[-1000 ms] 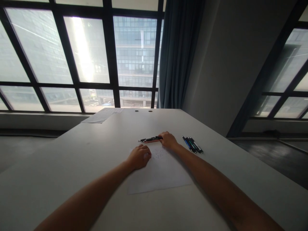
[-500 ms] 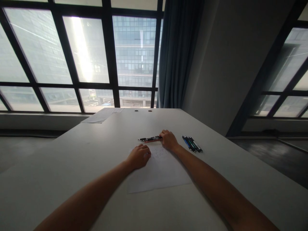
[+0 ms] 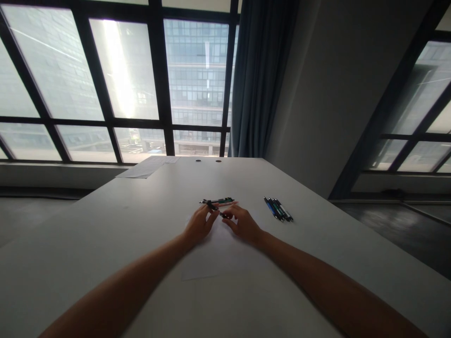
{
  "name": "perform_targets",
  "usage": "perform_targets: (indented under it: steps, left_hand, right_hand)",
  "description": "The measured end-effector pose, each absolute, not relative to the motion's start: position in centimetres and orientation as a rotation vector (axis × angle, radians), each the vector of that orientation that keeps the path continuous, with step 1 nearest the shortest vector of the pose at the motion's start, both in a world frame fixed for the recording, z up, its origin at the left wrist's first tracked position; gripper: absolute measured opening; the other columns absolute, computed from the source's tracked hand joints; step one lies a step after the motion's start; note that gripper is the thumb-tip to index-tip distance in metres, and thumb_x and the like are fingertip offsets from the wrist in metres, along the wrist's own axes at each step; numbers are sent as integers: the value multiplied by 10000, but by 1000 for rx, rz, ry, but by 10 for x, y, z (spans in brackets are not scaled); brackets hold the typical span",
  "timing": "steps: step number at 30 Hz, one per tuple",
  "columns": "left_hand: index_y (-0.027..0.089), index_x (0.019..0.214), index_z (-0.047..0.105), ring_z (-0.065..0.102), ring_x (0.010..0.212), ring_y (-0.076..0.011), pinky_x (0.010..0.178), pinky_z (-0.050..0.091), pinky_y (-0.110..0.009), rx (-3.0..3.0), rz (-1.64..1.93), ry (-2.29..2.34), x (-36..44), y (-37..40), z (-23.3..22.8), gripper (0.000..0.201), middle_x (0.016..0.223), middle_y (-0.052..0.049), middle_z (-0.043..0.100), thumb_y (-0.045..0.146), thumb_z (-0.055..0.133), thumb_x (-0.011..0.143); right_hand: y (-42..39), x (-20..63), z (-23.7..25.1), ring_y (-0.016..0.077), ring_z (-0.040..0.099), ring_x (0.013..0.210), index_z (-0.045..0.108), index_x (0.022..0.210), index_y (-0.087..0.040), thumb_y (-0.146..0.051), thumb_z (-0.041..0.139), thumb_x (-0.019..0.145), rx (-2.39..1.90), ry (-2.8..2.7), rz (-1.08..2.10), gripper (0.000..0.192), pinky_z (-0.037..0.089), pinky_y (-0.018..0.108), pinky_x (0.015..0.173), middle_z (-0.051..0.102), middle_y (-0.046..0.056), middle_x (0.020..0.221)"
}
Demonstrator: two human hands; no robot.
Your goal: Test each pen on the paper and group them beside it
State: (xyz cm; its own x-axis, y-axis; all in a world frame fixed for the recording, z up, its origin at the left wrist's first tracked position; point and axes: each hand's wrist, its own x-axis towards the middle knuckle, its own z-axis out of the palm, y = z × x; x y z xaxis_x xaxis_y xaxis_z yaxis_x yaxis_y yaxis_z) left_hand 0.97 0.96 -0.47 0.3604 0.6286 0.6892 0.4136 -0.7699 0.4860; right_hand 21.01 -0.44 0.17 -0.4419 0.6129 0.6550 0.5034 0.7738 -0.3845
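Both my hands meet over the far end of a white sheet of paper [image 3: 218, 256] on the grey table [image 3: 123, 225]. My left hand [image 3: 198, 224] and my right hand [image 3: 243, 225] together hold a dark pen [image 3: 215, 208] by its two ends, just above the sheet. Right behind it a few more pens [image 3: 221, 201], one with a green band, lie in a row on the table. My forearms reach in from the lower corners of the view.
A bunch of several pens [image 3: 278, 209], blue, green and black, lies to the right of my hands. A second sheet of paper [image 3: 148, 167] rests at the table's far left corner by the window. Two cable holes [image 3: 207, 161] mark the far edge. A blue curtain [image 3: 260, 80] hangs behind.
My right hand left the row of pens and came back toward me with one pen. My left hand opened from a fist on the paper and took the pen's other end.
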Motion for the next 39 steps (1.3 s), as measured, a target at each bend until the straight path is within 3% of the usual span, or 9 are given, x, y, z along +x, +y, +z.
perform_targets:
  steps: [6,14,17,22,30,39]
  left_hand:
    - [189,1065,561,626,838,-179,779,496,-311,2377,1485,978,5,9,-1,246,924,-74,660,313,361,995]
    - [245,1248,572,568,886,-211,773,446,-349,2904,1125,1249,-1,11,-3,310,951,-64,627,301,427,980]
    - [259,1307,544,549,906,-216,777,429,-355,2969,1115,1251,0,10,-4,354,968,-73,621,263,404,982]
    - [242,1233,605,549,931,-223,785,426,-366,3000,1145,1174,1,12,-6,318,987,-85,637,286,415,981]
    - [228,1122,630,565,972,-215,826,438,-362,2914,1168,1156,3,11,-9,263,1009,-77,652,323,429,983]
    - [226,1189,572,571,952,-226,797,431,-359,2802,1185,1343,4,9,-6,261,1053,-64,651,228,428,971]
  right_hand:
    - [2,208,-2,187,602,778,642,974,-178,-385,560,911,-932,-1878,50,232,472,327,742,663,66,859]
    - [20,243,0,167,597,680,678,886,-180,-444,429,956,-1122,-1875,114,370,441,277,649,678,42,772]
    - [15,240,-1,184,631,799,669,902,-188,-473,371,982,-1028,-1977,125,421,455,284,714,696,63,879]
    - [3,226,0,203,597,829,641,852,-198,-450,335,998,-926,-2186,12,423,448,331,816,665,72,836]
    - [4,223,-4,201,554,775,582,750,-196,-419,262,1017,-978,-2227,-90,473,415,343,797,634,73,769]
    - [12,229,-9,193,570,698,566,670,-198,-487,252,985,-1211,-1837,16,530,406,305,699,606,56,673]
